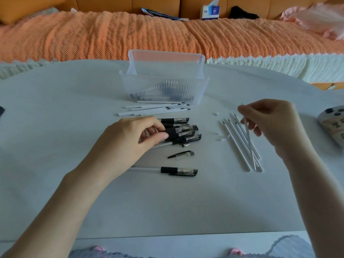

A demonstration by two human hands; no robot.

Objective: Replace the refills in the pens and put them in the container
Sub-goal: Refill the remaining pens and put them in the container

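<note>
- The left grip (134, 138) is curled round one pen at the near edge of the pile of pens (183, 130) in the middle of the desk (55, 101), thumb and fingers closed by its black sleeve.
- The right grip (273, 123) pinches a single white refill (249, 140), held at a slant over the fresh refills (236, 146) fanned out to the right of the pile.
- From here it looks like the pairing step: a new refill is ready and the next pen is being taken, not yet opened.
- I'd say the next move is to lift that pen clear without dragging its neighbours, open it, draw out the old refill and line the thin new one up with the barrel.
- The container (163, 86) stands at the far side of the desk, just behind a row of white refills (154, 109), likely spent. Dark pens lie in its bottom, too blurred by the ribbed wall to count.
- The left fingers hide most of the gripped pen.
- I can't tell whether the held refill has a tip cap on it.
- A buttoned device (333, 123) is cut off at the right edge.
</note>
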